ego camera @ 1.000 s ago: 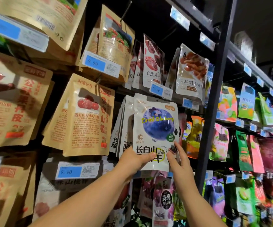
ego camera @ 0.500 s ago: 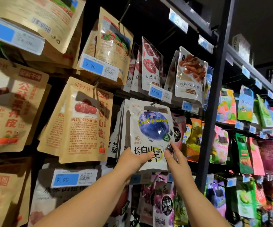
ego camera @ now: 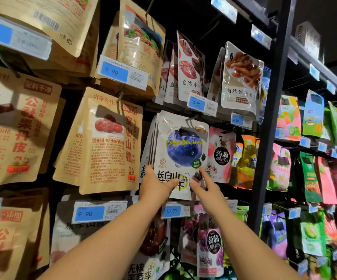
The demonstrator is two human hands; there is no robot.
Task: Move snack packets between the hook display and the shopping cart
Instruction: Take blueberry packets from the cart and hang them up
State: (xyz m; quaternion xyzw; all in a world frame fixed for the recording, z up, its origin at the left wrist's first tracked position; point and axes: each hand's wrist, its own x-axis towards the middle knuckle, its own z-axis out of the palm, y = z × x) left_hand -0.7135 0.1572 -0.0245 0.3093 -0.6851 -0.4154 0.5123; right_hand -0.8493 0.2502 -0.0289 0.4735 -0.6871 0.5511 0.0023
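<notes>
The dried blueberry packet (ego camera: 183, 150) hangs long axis vertical on the hook display (ego camera: 264, 138), just above both hands, left hand (ego camera: 155, 184) nearer and pinching its lower left edge, right hand (ego camera: 208, 188) now straight-fingered, only touching the corner it held a moment ago, and the packet has settled flush against the stack (ego camera: 150, 146) behind.

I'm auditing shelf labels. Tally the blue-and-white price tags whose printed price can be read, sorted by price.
Blue-and-white paper price tags reading 9.90: 2
Blue-and-white paper price tags reading 13.80: 2
Blue-and-white paper price tag reading 4.90: 1
Total: 5
The other tags are too blurred to read.
</notes>
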